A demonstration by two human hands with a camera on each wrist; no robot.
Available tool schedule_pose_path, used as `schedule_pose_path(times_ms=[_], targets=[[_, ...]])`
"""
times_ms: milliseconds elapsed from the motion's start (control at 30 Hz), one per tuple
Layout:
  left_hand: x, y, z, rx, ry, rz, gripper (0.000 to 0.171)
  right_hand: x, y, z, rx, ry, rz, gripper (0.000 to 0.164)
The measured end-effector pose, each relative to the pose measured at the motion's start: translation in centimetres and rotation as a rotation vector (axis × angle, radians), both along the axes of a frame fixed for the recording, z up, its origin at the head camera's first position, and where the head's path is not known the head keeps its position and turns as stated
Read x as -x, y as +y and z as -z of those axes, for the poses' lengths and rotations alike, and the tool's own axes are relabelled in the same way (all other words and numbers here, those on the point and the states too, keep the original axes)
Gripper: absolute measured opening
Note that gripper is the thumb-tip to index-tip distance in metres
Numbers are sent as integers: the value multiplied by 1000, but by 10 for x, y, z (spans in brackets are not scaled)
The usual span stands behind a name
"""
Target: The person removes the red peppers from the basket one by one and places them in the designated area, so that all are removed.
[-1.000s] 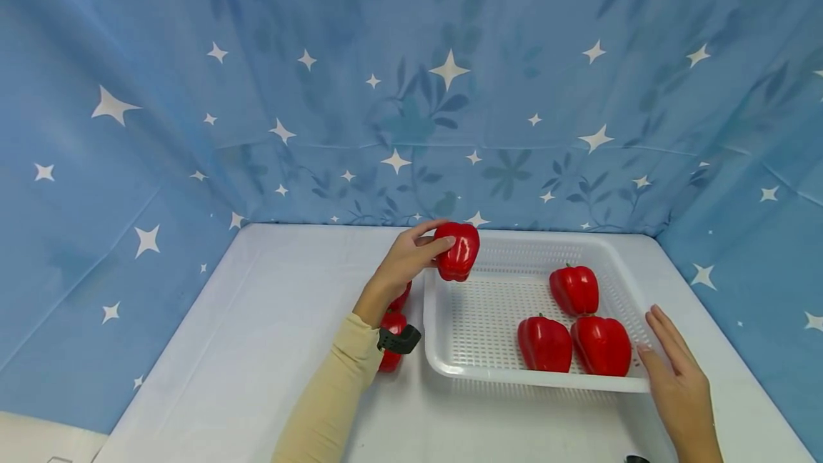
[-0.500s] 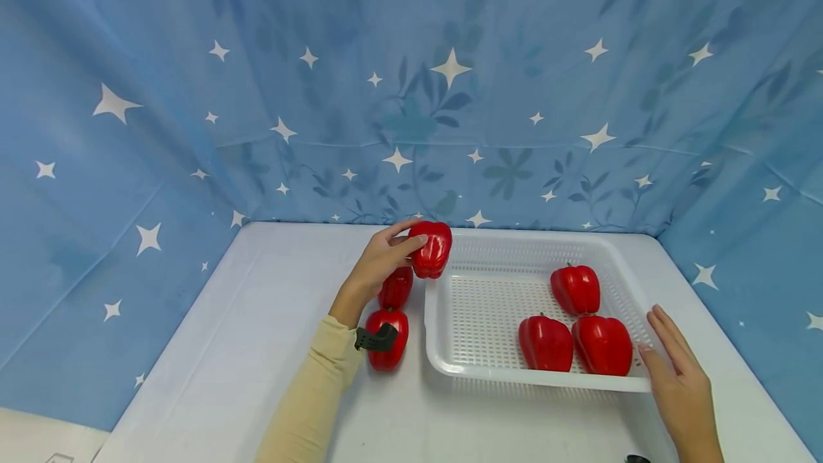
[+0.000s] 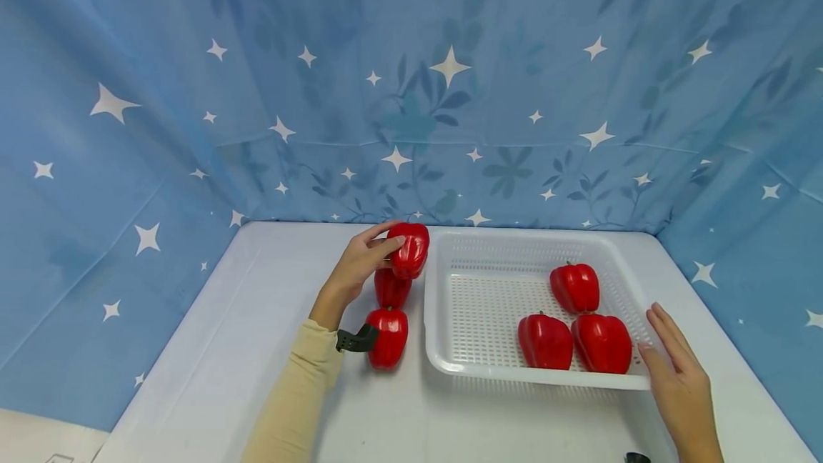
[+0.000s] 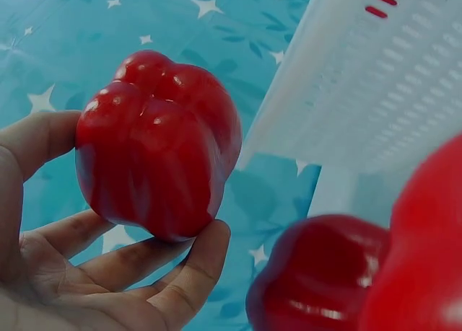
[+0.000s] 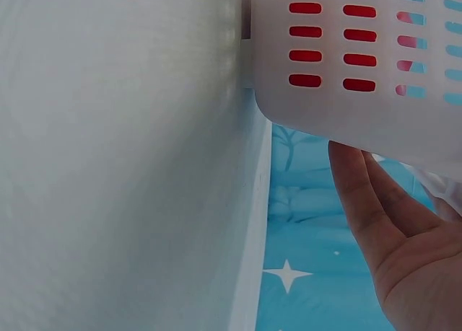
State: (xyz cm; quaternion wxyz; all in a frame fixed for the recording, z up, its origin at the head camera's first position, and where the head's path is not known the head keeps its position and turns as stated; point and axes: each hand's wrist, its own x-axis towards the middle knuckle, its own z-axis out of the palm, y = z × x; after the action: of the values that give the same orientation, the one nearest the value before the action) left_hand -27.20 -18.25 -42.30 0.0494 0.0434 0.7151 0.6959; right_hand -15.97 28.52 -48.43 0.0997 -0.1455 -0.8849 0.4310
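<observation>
One red bell pepper (image 3: 414,245): just beyond the left wall of the white basket (image 3: 519,376), at its far corner; long axis near upright in head view, top leaning right; lobed end uppermost in left wrist view. Left hand (image 3: 356,263): thumb and fingers clamped on that pepper. Right hand (image 3: 679,384): fingers extended, thumb apart, touching the basket's near right corner.
</observation>
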Motion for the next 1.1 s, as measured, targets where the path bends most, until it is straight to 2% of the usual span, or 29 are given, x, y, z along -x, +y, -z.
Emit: schedule_pose_path(times_ms=[200,533,1100], targets=[[-2,-17,3,30,-6,-42,62,0,-2,1,18,4,3,61],[-7,-40,7,19,-27,-118,59,1,-2,2,18,12,7,60],[-14,-72,22,60,-47,-142,61,-2,1,0,2,12,11,60]])
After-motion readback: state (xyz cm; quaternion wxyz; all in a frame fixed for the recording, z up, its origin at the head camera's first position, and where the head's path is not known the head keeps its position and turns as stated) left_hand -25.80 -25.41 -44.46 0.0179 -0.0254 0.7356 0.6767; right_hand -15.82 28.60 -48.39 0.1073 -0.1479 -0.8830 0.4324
